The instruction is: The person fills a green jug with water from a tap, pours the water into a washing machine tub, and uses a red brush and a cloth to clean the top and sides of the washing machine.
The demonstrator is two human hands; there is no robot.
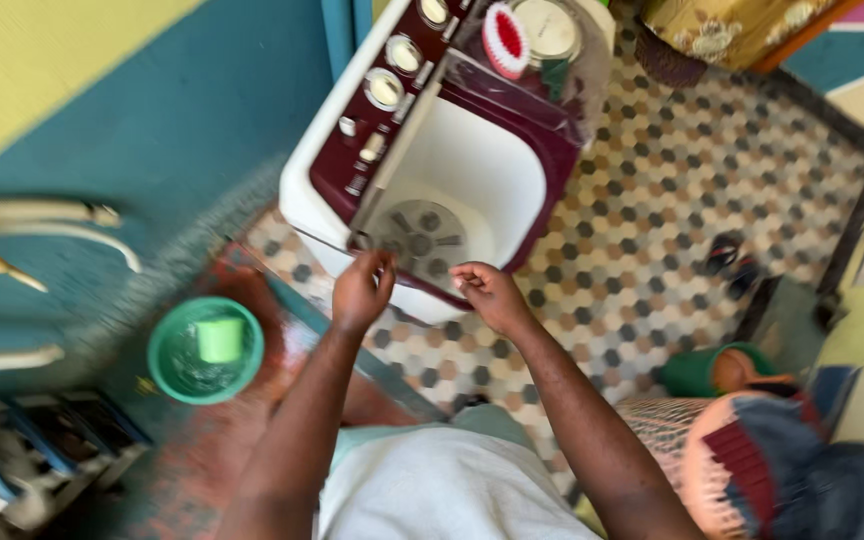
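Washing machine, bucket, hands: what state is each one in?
Washing machine: wash tub lid raised, tub looks empty.
Green bucket: upright, holds water and a floating light green cup.
Left hand: empty, fingers curled, above the tub edge.
Right hand: empty, fingers loosely bent.

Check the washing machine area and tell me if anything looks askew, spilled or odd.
Nothing is clearly spilled or damaged. The washing machine has its wash tub open and empty, both hands, left and right, are empty above its front edge, and a green bucket of water stands upright with a small cup inside.
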